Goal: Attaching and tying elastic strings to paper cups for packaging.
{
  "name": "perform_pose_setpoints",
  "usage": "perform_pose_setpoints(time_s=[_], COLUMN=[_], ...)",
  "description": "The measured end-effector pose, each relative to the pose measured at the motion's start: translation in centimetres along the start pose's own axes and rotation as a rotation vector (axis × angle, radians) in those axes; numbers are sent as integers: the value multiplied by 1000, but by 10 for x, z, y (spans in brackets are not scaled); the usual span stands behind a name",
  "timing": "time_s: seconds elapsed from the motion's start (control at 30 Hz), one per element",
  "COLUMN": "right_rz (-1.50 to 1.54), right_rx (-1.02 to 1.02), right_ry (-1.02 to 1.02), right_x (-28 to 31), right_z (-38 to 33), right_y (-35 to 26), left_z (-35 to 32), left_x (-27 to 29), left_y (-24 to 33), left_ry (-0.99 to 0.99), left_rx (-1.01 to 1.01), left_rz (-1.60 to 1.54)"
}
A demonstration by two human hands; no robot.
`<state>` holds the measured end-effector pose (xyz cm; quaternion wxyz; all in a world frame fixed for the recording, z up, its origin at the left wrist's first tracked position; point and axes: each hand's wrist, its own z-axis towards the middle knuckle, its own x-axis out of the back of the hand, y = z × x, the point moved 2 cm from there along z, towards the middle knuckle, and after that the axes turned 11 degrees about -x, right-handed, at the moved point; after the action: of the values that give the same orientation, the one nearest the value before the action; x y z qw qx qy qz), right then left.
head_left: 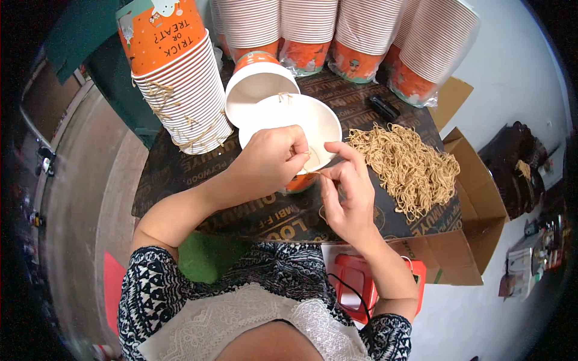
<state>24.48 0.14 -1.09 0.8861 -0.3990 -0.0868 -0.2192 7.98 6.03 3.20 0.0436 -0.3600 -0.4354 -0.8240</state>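
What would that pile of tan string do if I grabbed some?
The tan string would probably flop, since it's thin and loosely curled. It may come up tangled, because it crosses over itself. It probably won't roll, lying spread on the table.

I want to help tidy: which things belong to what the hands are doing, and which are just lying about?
Probably belong:
thin cord at left hand and right hand
nearest bucket
tipped bucket
cord pile
cord-draped stack
wrapped bucket stacks

Probably just lying about:
small black object
red object
cardboard box

Cords [409, 171] lie right of the front bucket [310, 115], stacks [307, 24] behind.
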Motion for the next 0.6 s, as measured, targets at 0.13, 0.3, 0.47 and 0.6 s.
perform_pose_setpoints(time_s=[0.13, 0.3, 0.47, 0.6], right_rz=[303, 552, 475, 348], right_rx=[-225, -441, -417, -364], right_ry=[-132, -159, -126, -101], right_x=[-5, -15, -13, -11], right_z=[2, -1, -2, -5], right_y=[10, 14, 17, 17], left_z=[-3, -10, -15, -17], left_x=[1, 1, 1, 0], left_y=[6, 6, 0, 4], left_ry=[-7, 32, 42, -26], left_rx=[-54, -106, -172, -250], left_rz=[-8, -17, 50, 74])
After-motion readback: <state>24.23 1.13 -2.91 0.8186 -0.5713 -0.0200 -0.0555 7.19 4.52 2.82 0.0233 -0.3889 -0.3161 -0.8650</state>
